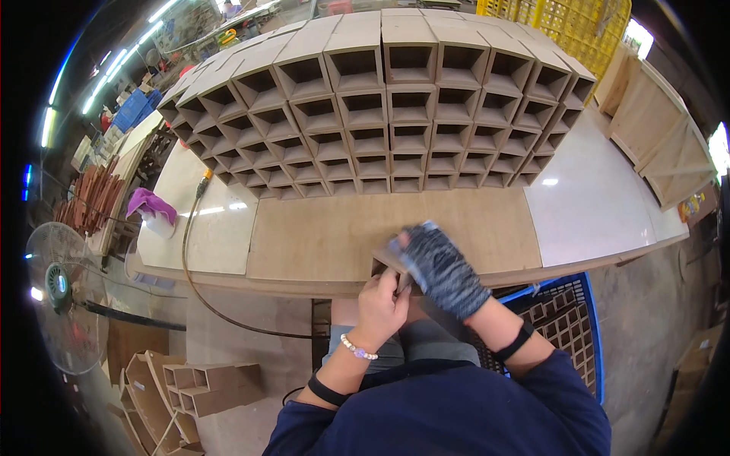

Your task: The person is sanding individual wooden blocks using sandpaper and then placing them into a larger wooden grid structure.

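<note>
My left hand (382, 302) is bare and closed around a small square wooden box (380, 266) at the near edge of the workbench (319, 239). My right hand (441, 267) wears a dark patterned glove and presses a grey sanding pad (414, 239) on top of that box. Most of the box is hidden under both hands. Behind them a large stack of identical open wooden boxes (380, 114) stands on the bench, openings facing me.
A blue crate (566, 319) with more small boxes stands at my right. A brown hose (199, 289) hangs off the bench at left, near a bottle with a purple cloth (150, 205). A floor fan (57, 304) and loose wooden boxes (205, 380) are lower left.
</note>
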The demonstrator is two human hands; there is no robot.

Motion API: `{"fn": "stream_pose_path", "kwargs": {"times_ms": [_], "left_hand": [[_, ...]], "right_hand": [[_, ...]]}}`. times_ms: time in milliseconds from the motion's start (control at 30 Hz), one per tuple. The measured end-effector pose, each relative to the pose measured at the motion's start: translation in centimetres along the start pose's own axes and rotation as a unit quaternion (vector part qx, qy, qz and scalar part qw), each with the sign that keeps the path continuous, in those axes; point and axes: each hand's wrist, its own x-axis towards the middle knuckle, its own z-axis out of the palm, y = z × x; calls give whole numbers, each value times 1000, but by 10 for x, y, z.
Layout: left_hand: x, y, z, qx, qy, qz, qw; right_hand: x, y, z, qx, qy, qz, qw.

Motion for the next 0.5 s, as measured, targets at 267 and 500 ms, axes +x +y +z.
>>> {"fn": "stream_pose_path", "kwargs": {"times_ms": [267, 500], "left_hand": [[12, 1, -13, -408, 77, -227, 881], [17, 15, -11, -224, 68, -159, 959]], "right_hand": [[-10, 33, -23, -83, 89, 203, 972], [14, 0, -41, -138, 150, 70, 976]]}}
